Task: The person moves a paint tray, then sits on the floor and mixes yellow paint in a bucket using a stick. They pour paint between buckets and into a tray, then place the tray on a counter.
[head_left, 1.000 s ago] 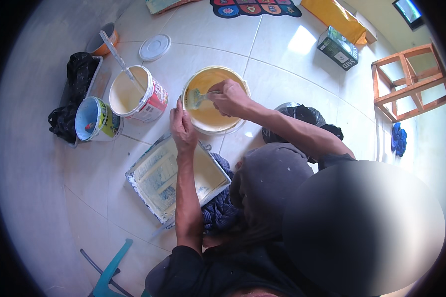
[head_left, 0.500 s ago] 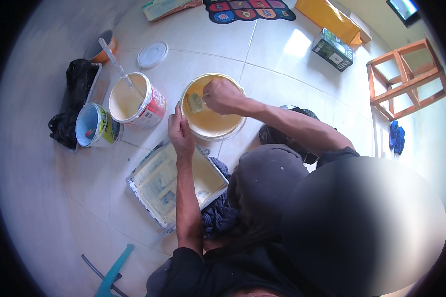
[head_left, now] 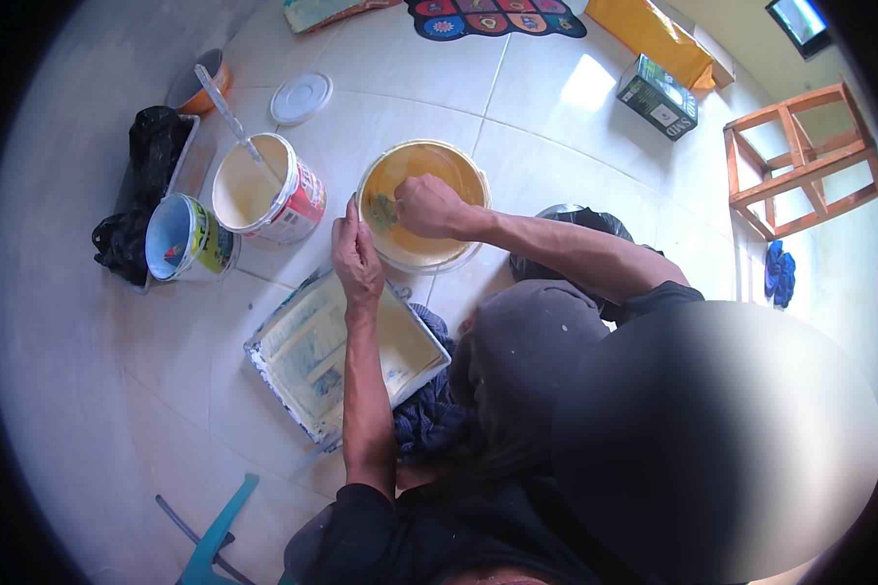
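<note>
My right hand (head_left: 431,206) is inside a round bucket (head_left: 427,266) of cream-yellow paint (head_left: 437,248), its fingers closed in a fist. A flat, greenish-grey, paint-smeared tool (head_left: 383,211) sticks out to the left of the fist; its handle is hidden, and it looks like a scraper. With closed fingers, my left hand (head_left: 358,255) grips the bucket's left rim. Below my left wrist lies a paint tray (head_left: 307,356) coated with cream paint, partly covered by my forearm.
To the left stand a paint bucket (head_left: 298,210) with a stick (head_left: 226,112) in it, a smaller blue-lined bucket (head_left: 208,244) and a black plastic bag (head_left: 151,156). A white lid (head_left: 301,98) lies behind them. A box (head_left: 658,97) and wooden frame (head_left: 800,146) are at the right.
My right hand has moved down and slightly left inside the bucket, with the flat tool shifting along in the paint. My left hand stays on the rim.
</note>
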Motion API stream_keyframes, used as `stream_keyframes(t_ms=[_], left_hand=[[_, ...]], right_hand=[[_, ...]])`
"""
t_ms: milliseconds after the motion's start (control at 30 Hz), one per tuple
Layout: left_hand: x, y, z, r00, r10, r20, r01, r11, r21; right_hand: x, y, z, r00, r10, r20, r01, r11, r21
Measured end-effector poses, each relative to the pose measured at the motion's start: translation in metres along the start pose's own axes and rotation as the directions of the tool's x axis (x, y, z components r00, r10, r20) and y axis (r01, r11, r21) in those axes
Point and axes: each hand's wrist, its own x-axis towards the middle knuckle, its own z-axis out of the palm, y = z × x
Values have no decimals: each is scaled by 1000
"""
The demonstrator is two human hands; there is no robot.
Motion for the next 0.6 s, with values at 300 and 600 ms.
stream_keyframes(t_ms=[300, 600], left_hand=[[-1, 6, 4, 997, -77, 8, 77, 997, 15], [1, 9, 10, 1000, -2, 15, 1, 1000, 24]], right_hand=[[-37, -15, -60, 978, -180, 105, 177, 983, 43], [-12, 5, -8, 991, -111, 73, 116, 990, -74]])
